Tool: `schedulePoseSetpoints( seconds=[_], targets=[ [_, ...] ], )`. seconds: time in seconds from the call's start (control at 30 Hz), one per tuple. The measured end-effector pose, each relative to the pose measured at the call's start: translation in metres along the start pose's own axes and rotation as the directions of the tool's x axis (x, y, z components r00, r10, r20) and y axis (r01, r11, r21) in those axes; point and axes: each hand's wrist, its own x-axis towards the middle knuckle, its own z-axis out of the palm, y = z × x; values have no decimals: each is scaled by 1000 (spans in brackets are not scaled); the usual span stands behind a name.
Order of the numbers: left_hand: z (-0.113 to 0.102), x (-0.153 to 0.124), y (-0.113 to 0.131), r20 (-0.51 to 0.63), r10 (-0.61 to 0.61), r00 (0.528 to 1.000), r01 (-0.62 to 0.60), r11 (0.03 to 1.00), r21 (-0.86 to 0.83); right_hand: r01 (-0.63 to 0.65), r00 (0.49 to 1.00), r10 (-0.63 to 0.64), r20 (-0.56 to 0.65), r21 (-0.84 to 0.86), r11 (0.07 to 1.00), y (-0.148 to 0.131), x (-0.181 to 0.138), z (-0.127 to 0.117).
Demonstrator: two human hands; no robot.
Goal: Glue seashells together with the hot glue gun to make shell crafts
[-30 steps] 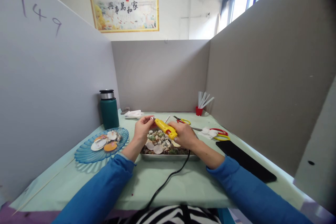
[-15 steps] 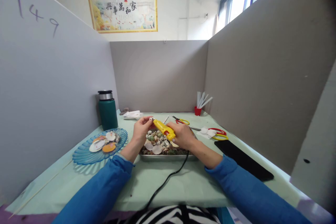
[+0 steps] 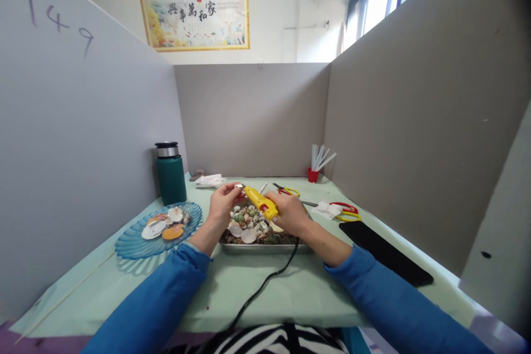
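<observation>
My right hand (image 3: 288, 213) is wrapped around a yellow glue gun (image 3: 260, 202) whose black cord (image 3: 257, 293) runs down toward me. Its nozzle points left at my left hand (image 3: 223, 206), whose fingers pinch a small object, too small to name, right at the tip. Both hands hover over a metal tray (image 3: 265, 247) filled with several seashells (image 3: 249, 225).
A blue glass plate (image 3: 133, 243) with a few shells lies at the left, a green flask (image 3: 170, 173) behind it. Scissors (image 3: 287, 191), a red cup of glue sticks (image 3: 314, 173), white tissue (image 3: 209, 180) and a black phone (image 3: 385, 253) lie around. Partition walls enclose the table.
Both hands and the glue gun have barely shifted; the view moved slightly.
</observation>
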Motion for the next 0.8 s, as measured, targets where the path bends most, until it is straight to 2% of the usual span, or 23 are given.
schedulePoseSetpoints(
  seconds=[0.57,0.8],
  targets=[
    [1,-1,-3,46,-37,998,37,999,-6,54,998,-54,-42,-4,999,0,1,3],
    [-1,1,-2,19,-18,1000,18,1000,-14,21,999,-21,-42,-7,1000,0,0,2]
  ],
)
